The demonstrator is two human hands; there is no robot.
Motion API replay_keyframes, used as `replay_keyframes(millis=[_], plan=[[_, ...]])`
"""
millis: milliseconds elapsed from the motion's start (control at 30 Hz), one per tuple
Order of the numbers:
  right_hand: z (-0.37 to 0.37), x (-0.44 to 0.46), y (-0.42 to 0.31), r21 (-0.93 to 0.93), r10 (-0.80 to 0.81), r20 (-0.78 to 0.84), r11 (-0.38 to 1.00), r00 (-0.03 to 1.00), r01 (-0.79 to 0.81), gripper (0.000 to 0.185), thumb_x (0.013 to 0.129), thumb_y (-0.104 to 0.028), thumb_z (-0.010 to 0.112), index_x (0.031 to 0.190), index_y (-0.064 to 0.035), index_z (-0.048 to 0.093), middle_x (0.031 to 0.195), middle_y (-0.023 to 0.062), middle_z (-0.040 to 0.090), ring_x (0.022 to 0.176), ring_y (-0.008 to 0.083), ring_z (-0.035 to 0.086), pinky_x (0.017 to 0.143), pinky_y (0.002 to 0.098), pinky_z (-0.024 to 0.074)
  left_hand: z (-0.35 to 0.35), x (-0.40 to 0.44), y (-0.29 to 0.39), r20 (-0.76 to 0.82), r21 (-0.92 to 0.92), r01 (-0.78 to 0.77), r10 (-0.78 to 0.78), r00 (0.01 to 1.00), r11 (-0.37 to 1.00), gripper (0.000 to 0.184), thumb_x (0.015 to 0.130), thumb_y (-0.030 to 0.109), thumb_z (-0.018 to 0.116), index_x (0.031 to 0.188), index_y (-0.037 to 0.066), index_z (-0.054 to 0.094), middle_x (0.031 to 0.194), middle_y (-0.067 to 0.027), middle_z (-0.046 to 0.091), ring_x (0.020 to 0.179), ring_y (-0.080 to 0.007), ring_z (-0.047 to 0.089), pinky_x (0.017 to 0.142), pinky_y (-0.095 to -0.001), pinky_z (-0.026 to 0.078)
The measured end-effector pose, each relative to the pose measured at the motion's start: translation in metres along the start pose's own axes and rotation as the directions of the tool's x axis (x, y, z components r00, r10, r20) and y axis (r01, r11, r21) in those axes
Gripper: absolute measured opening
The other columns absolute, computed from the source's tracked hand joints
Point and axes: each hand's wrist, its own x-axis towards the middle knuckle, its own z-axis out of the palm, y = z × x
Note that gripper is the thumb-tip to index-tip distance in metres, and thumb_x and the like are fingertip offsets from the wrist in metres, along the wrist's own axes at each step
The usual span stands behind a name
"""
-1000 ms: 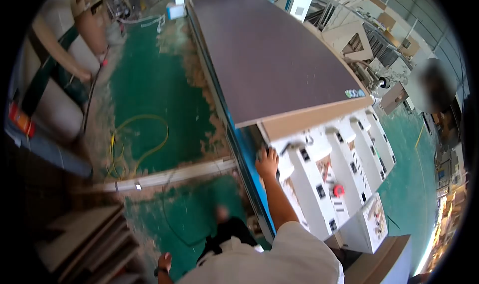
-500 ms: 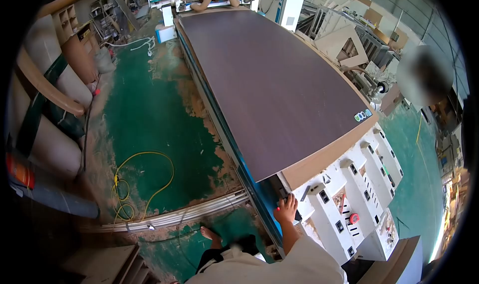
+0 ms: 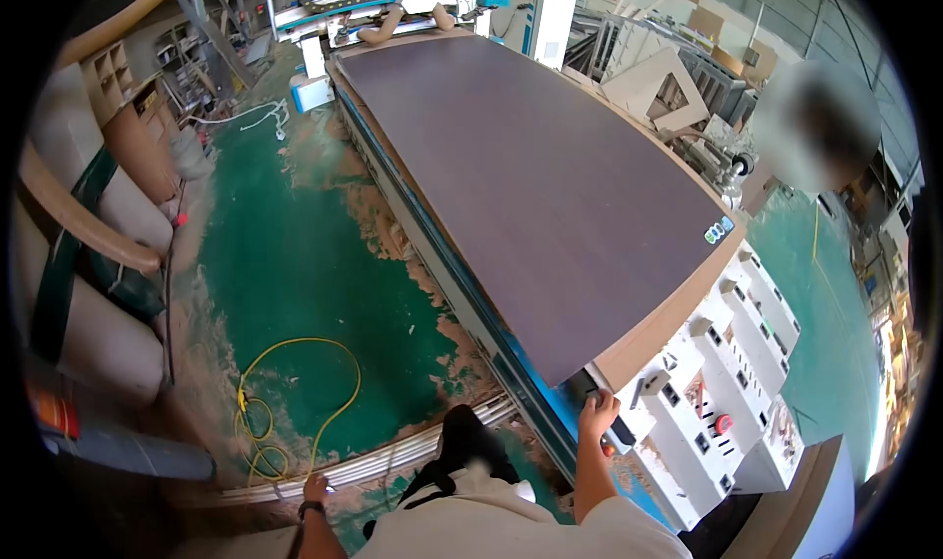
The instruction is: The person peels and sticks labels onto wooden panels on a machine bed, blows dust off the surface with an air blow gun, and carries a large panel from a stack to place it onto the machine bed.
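A large dark brown panel (image 3: pixel 530 186) lies flat on a lighter brown board (image 3: pixel 648 335) on the bed of a cutting machine. My right hand (image 3: pixel 596 419) is at the near left corner of the bed, just below the panel's corner. Its fingers are curled at a small dark object, mostly hidden by the hand. A black bar-like part (image 3: pixel 619 432) is right beside it, and an orange-red knob (image 3: pixel 607 450) shows below the wrist. At the lower left, my left hand (image 3: pixel 314 488) hangs low over the pale pipes, wristband on; its fingers are too small to read.
Pale pipes (image 3: pixel 393 464) cross the green floor near my legs. A yellow hose (image 3: pixel 356 363) lies coiled left of the machine. White slotted supports (image 3: pixel 688 441) carry a red tape measure (image 3: pixel 723 423). The machine gantry (image 3: pixel 393 14) spans the far end. A person (image 3: pixel 820 127) is at the right.
My left hand has come into view at the lower left. A dark-clothed leg has moved forward, and the bare foot is hidden. My right hand stays by the bed corner as the view shifts.
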Motion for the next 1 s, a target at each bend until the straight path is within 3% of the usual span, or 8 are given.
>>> replay_keyframes(millis=[167,400,533,567,600,733,867,1000], plan=[[0.062,0.018,-0.063,0.520,0.436,0.380,0.628,0.816,-0.578,0.058,0.079,-0.017,0.064,0.131,0.0072,0.053,0.111,0.0161,0.063,0.099,0.0238,0.059,0.088,0.0363,0.0455,0.025,0.142,0.168,0.173,-0.175,-0.195,0.225,0.959,0.965,0.031,0.088,0.020,0.063,0.115,0.005,0.066,0.113,-0.0169,0.068,0.101,-0.0308,0.065,0.087,-0.0389,0.051],[0.075,0.024,-0.134,0.617,0.651,0.260,0.455,0.713,-0.642,0.051,0.084,-0.015,0.063,0.130,0.0044,0.052,0.113,0.0104,0.061,0.100,0.0187,0.056,0.089,0.0316,0.0439,0.039,0.297,0.530,0.229,-0.184,-0.616,0.643,0.731,0.766,0.030,0.089,0.018,0.066,0.116,0.005,0.065,0.109,-0.0148,0.066,0.104,-0.0314,0.063,0.088,-0.0395,0.050],[0.119,0.008,-0.032,0.485,0.648,0.115,0.625,0.753,-0.611,0.055,0.084,-0.016,0.064,0.134,0.0029,0.049,0.123,0.0127,0.057,0.107,0.0224,0.057,0.090,0.0376,0.0476,0.098,0.454,0.691,0.097,-0.118,-0.896,0.902,0.420,0.429,0.027,0.083,0.012,0.068,0.108,0.005,0.066,0.112,-0.0153,0.065,0.104,-0.0350,0.062,0.088,-0.0417,0.050],[0.110,0.026,-0.089,0.278,0.762,-0.025,0.627,0.647,-0.728,0.053,0.084,-0.024,0.068,0.128,0.0010,0.056,0.124,0.0164,0.060,0.110,0.0272,0.058,0.095,0.0400,0.0451,0.118,0.487,0.711,0.026,-0.046,-0.952,0.953,0.302,0.303,0.027,0.080,0.010,0.069,0.107,0.005,0.065,0.112,-0.0154,0.065,0.104,-0.0357,0.061,0.088,-0.0425,0.050],[0.101,0.048,-0.154,0.093,0.843,-0.163,0.530,0.512,-0.843,0.052,0.084,-0.033,0.072,0.123,-0.0009,0.063,0.125,0.0202,0.063,0.113,0.0321,0.059,0.101,0.0423,0.0426,0.138,0.527,0.733,-0.029,0.041,-0.940,0.940,0.339,0.340,0.029,0.076,0.008,0.071,0.105,0.004,0.065,0.113,-0.0158,0.064,0.102,-0.0361,0.062,0.087,-0.0438,0.051],[0.251,0.175,-0.185,0.070,0.731,-0.234,0.670,0.641,-0.739,0.052,0.084,-0.032,0.072,0.124,-0.0010,0.062,0.125,0.0199,0.063,0.113,0.0318,0.059,0.100,0.0424,0.0429,0.186,0.639,0.796,-0.254,0.034,-0.841,0.819,0.515,0.539,0.037,0.080,0.009,0.070,0.116,0.005,0.063,0.135,-0.0161,0.054,0.126,-0.0423,0.047,0.103,-0.0489,0.041],[0.393,0.287,-0.200,0.045,0.622,-0.196,0.778,0.758,-0.627,0.052,0.084,-0.031,0.071,0.125,-0.0012,0.061,0.125,0.0197,0.062,0.112,0.0316,0.059,0.100,0.0424,0.0433,0.209,0.664,0.790,0.008,0.108,-0.846,0.850,0.526,0.523,0.037,0.083,0.011,0.066,0.119,0.008,0.063,0.144,-0.0149,0.047,0.138,-0.0431,0.034,0.113,-0.0557,0.024],[0.497,0.369,-0.219,0.028,0.546,-0.145,0.836,0.825,-0.548,0.052,0.084,-0.031,0.071,0.126,-0.0013,0.060,0.125,0.0194,0.062,0.112,0.0314,0.059,0.099,0.0425,0.0436,0.210,0.655,0.807,-0.209,-0.262,-0.724,0.694,0.689,0.639,0.041,0.086,0.034,0.064,0.118,0.008,0.063,0.146,-0.0139,0.047,0.141,-0.0413,0.031,0.115,-0.0589,0.015]])
